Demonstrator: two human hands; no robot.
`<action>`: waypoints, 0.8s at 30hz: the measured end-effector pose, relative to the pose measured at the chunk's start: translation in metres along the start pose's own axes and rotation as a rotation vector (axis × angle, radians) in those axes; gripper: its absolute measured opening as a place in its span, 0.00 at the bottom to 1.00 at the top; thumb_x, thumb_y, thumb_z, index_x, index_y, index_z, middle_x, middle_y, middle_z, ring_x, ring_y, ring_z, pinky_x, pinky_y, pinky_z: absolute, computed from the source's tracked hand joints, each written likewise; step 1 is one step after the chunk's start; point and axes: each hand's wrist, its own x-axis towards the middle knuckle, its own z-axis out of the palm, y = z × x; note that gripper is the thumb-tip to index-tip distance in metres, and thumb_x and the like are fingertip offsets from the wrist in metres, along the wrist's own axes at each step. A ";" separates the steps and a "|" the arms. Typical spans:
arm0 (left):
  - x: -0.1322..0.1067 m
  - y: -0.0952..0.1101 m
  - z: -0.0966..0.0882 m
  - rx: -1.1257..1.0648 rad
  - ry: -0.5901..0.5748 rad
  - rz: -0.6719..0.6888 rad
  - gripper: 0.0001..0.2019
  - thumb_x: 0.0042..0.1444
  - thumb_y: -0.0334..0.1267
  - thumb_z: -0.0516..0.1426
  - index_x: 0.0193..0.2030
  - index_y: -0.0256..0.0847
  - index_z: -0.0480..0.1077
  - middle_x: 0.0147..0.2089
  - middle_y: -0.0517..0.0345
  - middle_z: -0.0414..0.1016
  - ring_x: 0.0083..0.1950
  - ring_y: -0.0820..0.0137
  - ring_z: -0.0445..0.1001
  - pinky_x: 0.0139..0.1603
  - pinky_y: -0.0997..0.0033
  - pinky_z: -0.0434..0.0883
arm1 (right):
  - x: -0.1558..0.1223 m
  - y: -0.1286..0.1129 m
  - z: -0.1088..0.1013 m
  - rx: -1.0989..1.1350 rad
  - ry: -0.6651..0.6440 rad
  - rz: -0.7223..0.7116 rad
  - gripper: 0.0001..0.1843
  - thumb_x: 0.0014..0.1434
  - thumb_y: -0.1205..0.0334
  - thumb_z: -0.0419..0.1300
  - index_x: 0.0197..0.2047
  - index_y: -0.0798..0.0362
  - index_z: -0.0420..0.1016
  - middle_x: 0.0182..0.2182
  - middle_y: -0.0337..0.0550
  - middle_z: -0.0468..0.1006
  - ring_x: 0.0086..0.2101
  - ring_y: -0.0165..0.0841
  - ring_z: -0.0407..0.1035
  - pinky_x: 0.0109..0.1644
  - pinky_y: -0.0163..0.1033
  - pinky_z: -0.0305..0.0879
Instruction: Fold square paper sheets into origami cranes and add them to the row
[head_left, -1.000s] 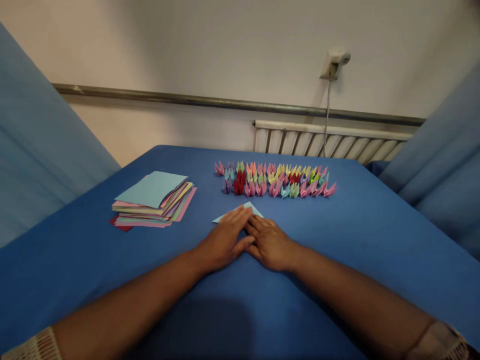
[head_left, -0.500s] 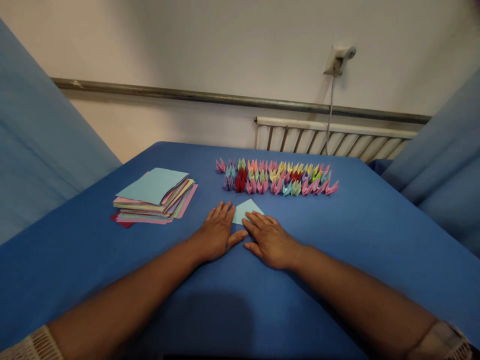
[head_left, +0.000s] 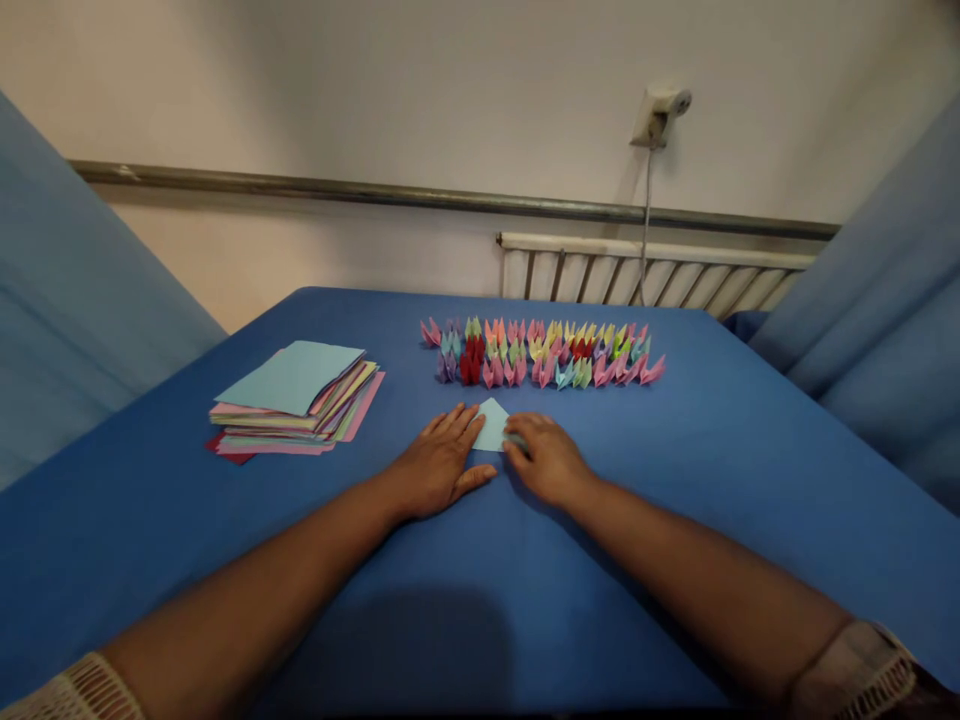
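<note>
A small folded piece of light blue paper (head_left: 491,427) lies on the blue-covered table, its point facing away from me. My left hand (head_left: 437,462) rests flat with outstretched fingers, the fingertips over the paper's left edge. At the right edge, my right hand (head_left: 551,460) has its fingers curled in and closed on the paper; the fingertips partly hide that edge. Just beyond the paper stand rows of small folded paper figures (head_left: 515,372) in pink, red, yellow, green, blue and purple.
On the left is a stack of coloured paper sheets (head_left: 292,378), light blue on top, with a red corner sticking out below. Behind the blue table (head_left: 600,620) are a metal rail (head_left: 375,194), a radiator (head_left: 585,270) and a wall socket (head_left: 660,115) with a cable. Blue curtains hang on both sides.
My right hand has gone from lying flat over the paper to curled fingers at its right edge. My left hand stays flat. The whole view has shifted slightly.
</note>
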 end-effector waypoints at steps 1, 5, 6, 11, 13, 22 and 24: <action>-0.001 -0.001 0.000 0.006 0.002 -0.001 0.40 0.62 0.62 0.42 0.71 0.32 0.48 0.73 0.37 0.44 0.74 0.50 0.42 0.69 0.48 0.47 | 0.004 0.006 0.000 -0.005 0.056 0.075 0.13 0.62 0.63 0.54 0.48 0.55 0.74 0.49 0.51 0.75 0.51 0.40 0.66 0.58 0.46 0.58; -0.003 -0.008 0.002 -0.030 0.037 0.013 0.37 0.63 0.59 0.44 0.71 0.36 0.49 0.73 0.40 0.46 0.73 0.51 0.44 0.69 0.48 0.49 | 0.013 0.025 -0.003 -0.003 0.135 0.213 0.08 0.59 0.67 0.56 0.40 0.53 0.75 0.43 0.48 0.76 0.47 0.39 0.67 0.55 0.44 0.60; -0.003 -0.010 0.003 -0.051 0.048 0.020 0.35 0.64 0.58 0.45 0.70 0.37 0.51 0.73 0.41 0.48 0.73 0.52 0.45 0.69 0.48 0.50 | 0.013 0.027 -0.003 0.007 0.132 0.206 0.07 0.59 0.67 0.56 0.38 0.53 0.75 0.42 0.47 0.76 0.46 0.38 0.68 0.54 0.44 0.60; -0.001 -0.021 0.006 -0.181 0.143 0.067 0.23 0.66 0.48 0.46 0.62 0.41 0.65 0.68 0.46 0.61 0.70 0.59 0.56 0.68 0.51 0.54 | 0.012 0.025 0.002 0.103 0.142 0.134 0.04 0.58 0.66 0.59 0.32 0.52 0.73 0.42 0.46 0.75 0.46 0.37 0.68 0.53 0.44 0.61; -0.001 -0.022 0.005 -0.232 0.193 0.093 0.19 0.65 0.43 0.49 0.58 0.41 0.69 0.65 0.48 0.67 0.67 0.60 0.61 0.67 0.53 0.58 | 0.011 0.024 0.005 0.191 0.163 0.110 0.02 0.56 0.65 0.61 0.31 0.52 0.73 0.42 0.45 0.75 0.46 0.37 0.68 0.53 0.45 0.62; -0.008 -0.004 -0.011 -0.264 0.493 0.159 0.18 0.62 0.33 0.52 0.59 0.43 0.66 0.54 0.50 0.72 0.56 0.64 0.71 0.58 0.60 0.69 | 0.000 0.001 -0.007 0.316 0.210 -0.274 0.04 0.56 0.69 0.60 0.34 0.50 0.71 0.48 0.46 0.73 0.49 0.37 0.67 0.54 0.47 0.63; -0.011 0.001 -0.016 -0.204 0.553 0.190 0.20 0.62 0.31 0.52 0.60 0.44 0.65 0.59 0.48 0.67 0.60 0.62 0.67 0.60 0.57 0.67 | -0.005 -0.007 -0.012 0.239 0.201 -0.380 0.04 0.57 0.69 0.59 0.36 0.51 0.71 0.50 0.47 0.72 0.50 0.38 0.66 0.54 0.48 0.63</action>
